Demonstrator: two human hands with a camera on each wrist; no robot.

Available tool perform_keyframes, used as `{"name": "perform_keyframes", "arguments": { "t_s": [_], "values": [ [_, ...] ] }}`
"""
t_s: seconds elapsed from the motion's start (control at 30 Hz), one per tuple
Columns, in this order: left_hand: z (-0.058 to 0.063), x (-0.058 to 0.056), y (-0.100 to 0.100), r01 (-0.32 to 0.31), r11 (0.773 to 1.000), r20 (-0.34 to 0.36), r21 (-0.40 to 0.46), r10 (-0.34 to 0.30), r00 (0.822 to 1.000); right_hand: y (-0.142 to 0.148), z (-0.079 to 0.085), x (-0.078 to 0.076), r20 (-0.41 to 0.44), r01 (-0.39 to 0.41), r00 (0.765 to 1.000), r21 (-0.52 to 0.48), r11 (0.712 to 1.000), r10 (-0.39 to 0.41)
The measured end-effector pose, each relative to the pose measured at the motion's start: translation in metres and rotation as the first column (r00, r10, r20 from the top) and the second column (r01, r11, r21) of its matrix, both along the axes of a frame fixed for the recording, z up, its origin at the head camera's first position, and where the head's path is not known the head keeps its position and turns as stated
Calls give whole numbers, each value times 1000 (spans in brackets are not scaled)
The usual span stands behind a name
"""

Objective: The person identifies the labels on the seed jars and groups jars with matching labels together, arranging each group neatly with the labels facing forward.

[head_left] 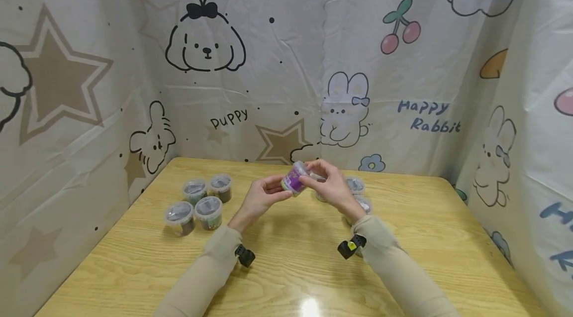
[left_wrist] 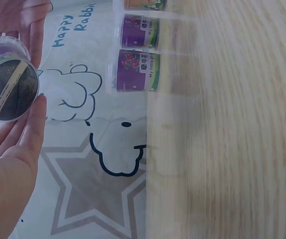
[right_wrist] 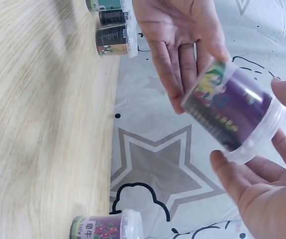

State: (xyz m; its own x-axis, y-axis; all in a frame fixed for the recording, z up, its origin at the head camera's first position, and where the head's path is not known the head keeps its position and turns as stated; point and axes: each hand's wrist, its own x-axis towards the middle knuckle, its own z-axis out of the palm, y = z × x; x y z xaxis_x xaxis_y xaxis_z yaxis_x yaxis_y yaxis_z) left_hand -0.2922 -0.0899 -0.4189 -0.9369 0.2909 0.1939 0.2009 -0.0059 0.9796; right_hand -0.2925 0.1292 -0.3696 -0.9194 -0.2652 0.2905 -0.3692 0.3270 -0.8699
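Note:
A small plastic cup (head_left: 293, 181) with a purple label and a clear lid is held tilted above the table, between both hands. My left hand (head_left: 263, 196) pinches its base end between thumb and fingers. At the lid end, my right hand (head_left: 330, 186) grips the rim, thumb on one side and fingers on the other. In the left wrist view the dark underside of the cup (left_wrist: 12, 92) shows, crossed by a pale strip. The right wrist view shows the printed side of the cup (right_wrist: 242, 102), slightly blurred.
Several lidded cups (head_left: 209, 212) stand grouped at the left of the wooden table (head_left: 286, 267). More cups (head_left: 355, 185) stand at the right, partly hidden by my right hand and forearm; some have purple labels (left_wrist: 139, 69). A patterned curtain (head_left: 277, 68) encloses the back and sides.

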Motion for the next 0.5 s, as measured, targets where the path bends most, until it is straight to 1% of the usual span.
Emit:
{"name": "perform_keyframes", "arguments": {
  "t_s": [0.07,0.17,0.33,0.5],
  "values": [
    [-1,0,0,-7,1000,-7,-4,7,1000,0,1,0,-2,-12,1000,18,1000,12],
    [-1,1,0,-14,1000,-11,-6,14,1000,0,5,1,4,-37,999,85,996,37],
    [-1,1,-1,-11,1000,-27,-22,10,1000,3,12,1,33,-114,993,184,976,110],
    [-2,1,-1,-11,999,-33,-45,9,999,6,12,0,43,-152,988,200,968,146]
  ]
}}
